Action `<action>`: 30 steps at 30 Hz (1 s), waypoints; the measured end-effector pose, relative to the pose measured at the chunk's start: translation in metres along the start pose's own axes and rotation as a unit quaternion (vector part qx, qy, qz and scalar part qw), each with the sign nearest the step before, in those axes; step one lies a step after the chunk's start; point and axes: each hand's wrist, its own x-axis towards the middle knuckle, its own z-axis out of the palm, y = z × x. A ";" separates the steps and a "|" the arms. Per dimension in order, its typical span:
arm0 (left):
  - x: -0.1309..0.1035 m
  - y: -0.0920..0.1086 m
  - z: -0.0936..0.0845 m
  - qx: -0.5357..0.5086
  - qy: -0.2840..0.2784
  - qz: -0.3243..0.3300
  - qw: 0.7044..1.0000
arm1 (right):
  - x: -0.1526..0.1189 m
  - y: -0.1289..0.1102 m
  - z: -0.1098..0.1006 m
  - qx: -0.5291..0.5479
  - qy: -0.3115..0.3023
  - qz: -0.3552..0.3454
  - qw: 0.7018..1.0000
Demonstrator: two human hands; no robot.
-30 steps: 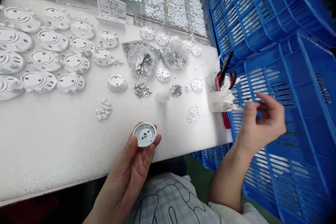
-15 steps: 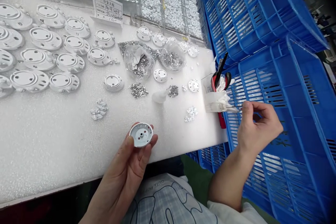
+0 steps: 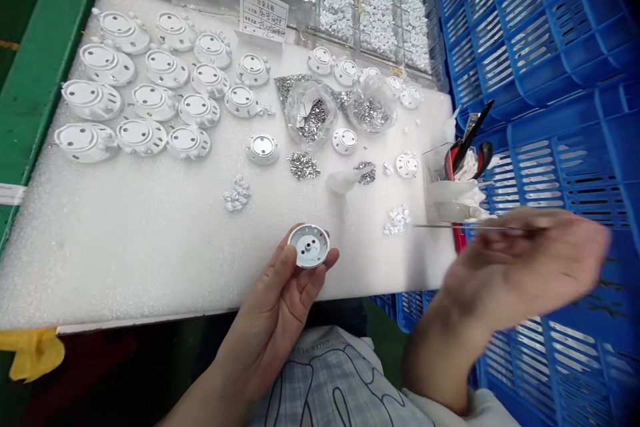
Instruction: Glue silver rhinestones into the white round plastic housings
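Observation:
My left hand [image 3: 287, 293] grips a round white plastic disc [image 3: 310, 246] by its rim, hollow side up, with a small central post and holes showing inside. Blurred by motion, my right hand [image 3: 530, 267] is closed on a thin metal rod [image 3: 450, 226] that points left over the table. Just past the rod's tip lies a heap of small white parts [image 3: 399, 220]. A clear holder [image 3: 440, 193] with scissors [image 3: 467, 153] and a dark pen-like item stands beyond my right hand. Left of it is a translucent squeeze bottle [image 3: 343, 180].
Rows of white plastic assemblies [image 3: 150, 101] cover the table's left part. Bags of small metal pieces [image 3: 313, 123] and a metal heap [image 3: 303, 165] lie centrally. Divided trays of white parts [image 3: 345, 7] stand behind, with a paper label [image 3: 263, 17]. Blue crates [image 3: 565, 147] border the right.
The view has swung left, so the table appears further right. My right hand has moved the rod away from the clear holder and it now points over the table. My left hand still grips the disc.

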 end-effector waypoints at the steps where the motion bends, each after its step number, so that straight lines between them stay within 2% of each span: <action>1: 0.000 0.000 0.001 -0.002 0.006 -0.003 1.000 | -0.013 -0.005 0.015 0.061 0.003 0.001 0.998; 4: 0.001 -0.001 0.000 -0.002 0.001 -0.005 1.000 | -0.043 -0.014 0.051 0.145 -0.067 0.033 0.987; 7: 0.000 -0.001 -0.003 -0.002 -0.011 -0.006 1.000 | -0.056 -0.014 0.063 0.138 -0.106 0.027 0.984; 11: 0.000 0.000 -0.003 0.007 -0.021 -0.014 1.000 | -0.058 -0.014 0.061 0.095 -0.148 0.030 0.984; 17: 0.002 -0.001 -0.002 0.005 -0.020 -0.015 1.000 | -0.060 -0.017 0.060 0.086 -0.171 0.039 0.981; 25: 0.000 -0.001 -0.003 -0.001 -0.011 -0.017 1.000 | -0.058 -0.012 0.059 0.117 -0.138 0.063 0.982; 30: 0.001 0.000 -0.001 0.000 -0.012 -0.012 1.000 | -0.057 -0.010 0.058 0.105 -0.141 0.072 0.982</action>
